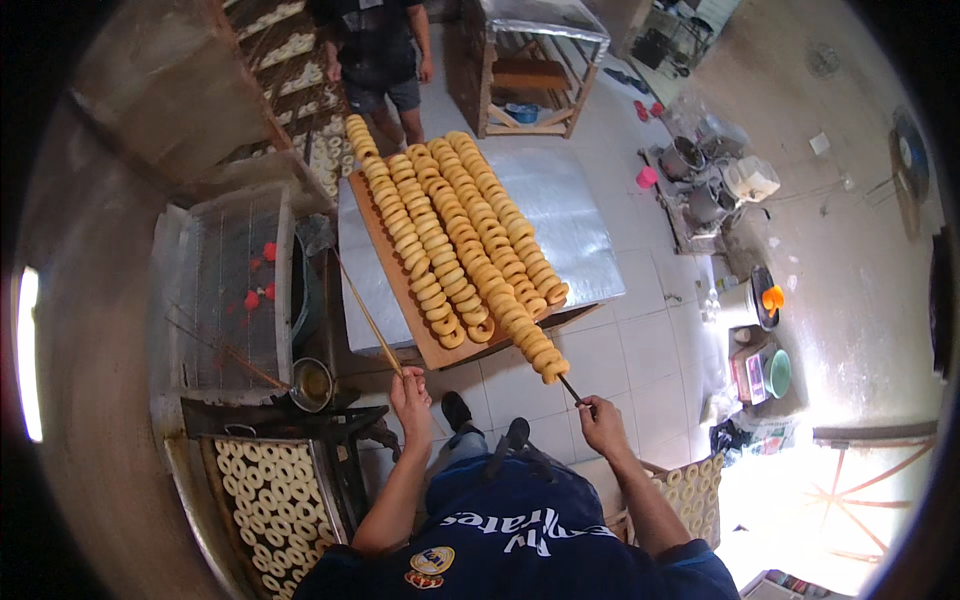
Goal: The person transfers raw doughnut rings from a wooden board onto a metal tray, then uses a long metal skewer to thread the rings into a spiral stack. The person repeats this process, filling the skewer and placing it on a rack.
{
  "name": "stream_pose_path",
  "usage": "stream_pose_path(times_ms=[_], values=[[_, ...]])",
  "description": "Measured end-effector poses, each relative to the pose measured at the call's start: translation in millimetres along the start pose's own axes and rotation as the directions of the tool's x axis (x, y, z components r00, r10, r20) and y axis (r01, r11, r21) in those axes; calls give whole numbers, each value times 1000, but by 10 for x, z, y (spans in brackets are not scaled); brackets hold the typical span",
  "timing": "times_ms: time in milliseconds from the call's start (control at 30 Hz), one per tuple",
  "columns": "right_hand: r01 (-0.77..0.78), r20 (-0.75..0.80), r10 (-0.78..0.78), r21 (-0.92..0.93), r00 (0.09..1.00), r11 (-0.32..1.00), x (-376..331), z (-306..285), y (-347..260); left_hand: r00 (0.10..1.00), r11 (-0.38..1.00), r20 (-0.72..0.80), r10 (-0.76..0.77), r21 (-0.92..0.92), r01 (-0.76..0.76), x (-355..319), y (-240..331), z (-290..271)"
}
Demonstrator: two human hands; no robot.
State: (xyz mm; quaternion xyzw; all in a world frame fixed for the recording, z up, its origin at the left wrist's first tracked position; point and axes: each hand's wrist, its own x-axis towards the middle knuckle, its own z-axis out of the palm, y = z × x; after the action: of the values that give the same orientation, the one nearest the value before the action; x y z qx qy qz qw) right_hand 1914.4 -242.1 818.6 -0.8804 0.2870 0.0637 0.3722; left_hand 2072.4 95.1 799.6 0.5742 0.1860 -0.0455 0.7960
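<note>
My right hand [603, 418] grips the near end of a thin dark stick [572, 390] threaded with a long row of golden fried dough rings [500, 260]. That row lies along the right side of a wooden board [375, 225], beside two other rows of rings [425, 245]. My left hand [411, 393] holds a bare long wooden stick [365, 312] that slants up and left over the board's near left edge. The board rests on a foil-covered table [575, 225].
A fryer tray of pale rings [275, 495] sits at lower left, with a small metal ladle cup [312, 384] and a wire rack [225, 290] beside it. Another person [378, 60] stands beyond the table. A basket of rings [690, 490] is at my right.
</note>
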Motion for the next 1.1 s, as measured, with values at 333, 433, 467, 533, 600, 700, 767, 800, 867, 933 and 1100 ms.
stream_pose_path(times_ms=[333, 433, 467, 533, 600, 700, 767, 800, 867, 933, 1100], values=[[-106, 178, 123, -105, 976, 989, -744, -1099, -368, 979, 876, 82, 186, 437, -203, 535, -696, 557], [-126, 149, 144, -125, 978, 984, -921, -1126, -224, 960, 829, 107, 260, 484, -278, 563, -858, 801], [-123, 138, 136, -96, 981, 988, -960, -1077, -129, 958, 811, 101, 270, 513, -283, 572, -906, 872], [-85, 51, 92, -129, 994, 988, -1056, -912, 115, 961, 818, 134, 241, 505, -275, 647, -990, 997], [-70, -11, 69, -110, 998, 991, -1148, -737, 406, 950, 862, 202, 239, 407, -303, 745, -1109, 1135], [-196, -16, 196, -9, 981, 981, -1324, -487, 846, 898, 715, 274, 344, 544, -439, 1023, -1280, 1309], [-147, -17, 147, -9, 989, 989, -1414, -374, 1136, 896, 649, 317, 311, 618, -444, 1127, -1392, 1394], [-154, -8, 154, -9, 988, 988, -1452, -316, 1278, 867, 587, 351, 354, 638, -498, 1155, -1435, 1421], [-116, -53, 122, 95, 991, 989, -1470, -125, 1541, 890, 474, 382, 248, 753, -456, 1159, -1492, 1453], [-120, -97, 137, 163, 986, 979, -1465, 114, 1786, 870, 435, 413, 269, 754, -492, 1100, -1522, 1456], [56, -226, 14, 299, 974, 953, -1381, 617, 2225, 837, 330, 475, 271, 772, -544, 934, -1602, 1398]])
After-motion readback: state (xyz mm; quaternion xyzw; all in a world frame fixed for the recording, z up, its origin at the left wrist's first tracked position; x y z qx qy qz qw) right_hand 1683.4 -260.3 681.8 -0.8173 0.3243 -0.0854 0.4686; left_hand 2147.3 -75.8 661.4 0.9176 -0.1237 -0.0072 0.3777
